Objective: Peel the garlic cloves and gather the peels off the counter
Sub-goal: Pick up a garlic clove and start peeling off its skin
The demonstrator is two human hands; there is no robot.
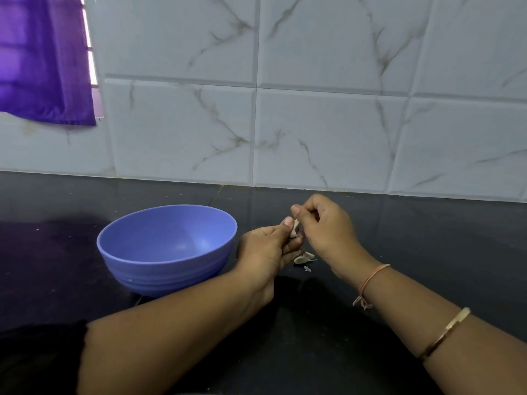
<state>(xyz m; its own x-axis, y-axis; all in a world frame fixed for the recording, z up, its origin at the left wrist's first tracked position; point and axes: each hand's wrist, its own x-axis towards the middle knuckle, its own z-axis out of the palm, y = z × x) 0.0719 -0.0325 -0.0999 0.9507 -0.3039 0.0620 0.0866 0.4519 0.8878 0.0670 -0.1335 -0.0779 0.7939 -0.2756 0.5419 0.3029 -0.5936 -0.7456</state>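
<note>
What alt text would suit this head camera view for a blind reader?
Two bare hands peel a garlic clove over a black counter: the left hand holds it, the right hand pinches its skin. Loose peels lie beneath them, and a blue bowl stands to their left.

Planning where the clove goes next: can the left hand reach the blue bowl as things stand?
Probably yes. The left hand, gripping the garlic clove, is just right of the blue bowl, nothing stands between them, and the bowl's top is open.
</note>
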